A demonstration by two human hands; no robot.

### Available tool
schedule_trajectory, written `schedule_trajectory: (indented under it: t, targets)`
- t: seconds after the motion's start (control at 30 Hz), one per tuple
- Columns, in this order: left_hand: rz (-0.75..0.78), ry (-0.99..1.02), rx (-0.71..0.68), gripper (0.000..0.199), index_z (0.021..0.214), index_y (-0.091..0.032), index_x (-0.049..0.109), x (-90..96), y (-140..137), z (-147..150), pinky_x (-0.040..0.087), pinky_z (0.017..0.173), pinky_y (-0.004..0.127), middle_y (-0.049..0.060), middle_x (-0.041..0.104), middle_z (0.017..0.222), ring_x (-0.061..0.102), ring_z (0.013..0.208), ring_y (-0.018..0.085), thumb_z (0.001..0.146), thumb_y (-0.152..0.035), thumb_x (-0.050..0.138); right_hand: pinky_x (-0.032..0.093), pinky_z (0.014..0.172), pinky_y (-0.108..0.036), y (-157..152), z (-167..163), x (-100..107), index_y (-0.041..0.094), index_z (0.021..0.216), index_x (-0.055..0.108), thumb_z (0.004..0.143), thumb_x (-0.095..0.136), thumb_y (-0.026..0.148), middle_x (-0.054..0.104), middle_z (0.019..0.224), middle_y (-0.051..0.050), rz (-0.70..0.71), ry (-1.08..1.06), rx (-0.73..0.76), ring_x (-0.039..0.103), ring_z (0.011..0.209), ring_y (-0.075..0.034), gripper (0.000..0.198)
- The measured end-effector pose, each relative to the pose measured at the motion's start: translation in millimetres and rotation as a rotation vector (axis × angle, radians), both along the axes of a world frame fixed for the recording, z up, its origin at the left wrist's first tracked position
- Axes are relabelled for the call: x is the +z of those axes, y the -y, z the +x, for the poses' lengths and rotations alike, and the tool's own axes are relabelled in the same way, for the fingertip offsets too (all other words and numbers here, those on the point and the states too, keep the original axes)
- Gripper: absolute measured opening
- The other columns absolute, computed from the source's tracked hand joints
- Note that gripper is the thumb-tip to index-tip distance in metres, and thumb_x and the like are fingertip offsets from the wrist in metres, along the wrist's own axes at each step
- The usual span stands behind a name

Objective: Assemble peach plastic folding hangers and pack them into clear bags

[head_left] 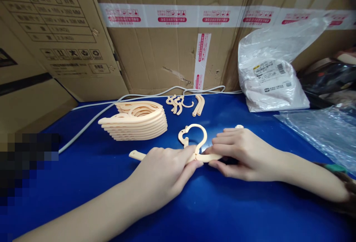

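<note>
A cream plastic folding hanger (pixel 205 134) lies low over the blue table, its curved hook pointing away from me and its arms spread to both sides. My left hand (pixel 167 171) is closed around the left arm and the joint under the hook, thumb near the middle. The right arm of the hanger is pinched between the thumb and fingers of my right hand (pixel 236 156). Just left of the hook sits a small curved cream piece (pixel 182 136), partly hidden by my left hand. Beyond the left hand stands a neat stack of cream hangers (pixel 136 121).
Loose cream hooks (pixel 175 105) and short curved arms (pixel 198 105) lie at the back of the blue table (pixel 83 197). A white cable (pixel 97 121) crosses the left and rear. Cardboard boxes (pixel 167 49) wall the back; a filled plastic bag (pixel 274 75) and clear wrap (pixel 319 134) are right.
</note>
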State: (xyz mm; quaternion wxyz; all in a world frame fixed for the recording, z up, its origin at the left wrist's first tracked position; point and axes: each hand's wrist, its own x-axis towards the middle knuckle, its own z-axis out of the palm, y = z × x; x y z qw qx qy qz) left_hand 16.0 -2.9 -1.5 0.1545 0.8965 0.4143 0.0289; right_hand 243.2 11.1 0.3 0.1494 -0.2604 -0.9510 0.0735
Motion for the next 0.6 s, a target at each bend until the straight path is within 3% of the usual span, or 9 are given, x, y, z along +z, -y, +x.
schedule_trajectory:
  t: [0.33,0.43,0.53,0.6]
  targets:
    - [0.059,-0.02,-0.008,0.038,0.103,-0.019,0.056,-3.1,-0.4,-0.3,0.03,0.056,0.028,0.007,0.071,0.087,0.067,0.072,0.023,0.102,-0.041,0.024,0.038,0.081,-0.037,-1.3,0.4,7.7,0.018,0.091,0.064,0.092,0.055,0.035,0.065,0.101,-0.01,0.258,-0.056,-0.116,0.055,0.09,-0.021,0.02]
    - [0.113,-0.007,-0.008,0.035,0.102,-0.019,0.056,-5.3,-0.5,-1.1,0.03,0.054,0.027,0.006,0.072,0.084,0.068,0.071,0.023,0.102,-0.039,0.028,0.039,0.073,-0.034,0.6,1.3,8.9,0.016,0.092,0.063,0.094,0.052,0.031,0.065,0.092,-0.009,0.311,-0.092,-0.145,0.057,0.083,-0.019,0.018]
    - [0.197,0.041,-0.005,0.03,0.094,-0.018,0.058,-7.3,0.4,-2.0,0.029,0.051,0.026,0.003,0.07,0.076,0.066,0.062,0.021,0.101,-0.035,0.034,0.039,0.063,-0.028,2.9,1.1,6.9,0.016,0.094,0.062,0.095,0.05,0.026,0.066,0.077,-0.003,0.254,-0.115,-0.131,0.057,0.066,-0.014,0.016]
    - [0.249,0.088,-0.018,0.028,0.091,-0.018,0.059,-8.6,0.9,-2.7,0.028,0.048,0.026,0.001,0.069,0.071,0.064,0.056,0.019,0.101,-0.033,0.036,0.04,0.061,-0.026,4.4,0.5,4.2,0.016,0.102,0.061,0.096,0.05,0.024,0.069,0.078,-0.002,0.21,-0.109,-0.114,0.06,0.062,-0.012,0.015]
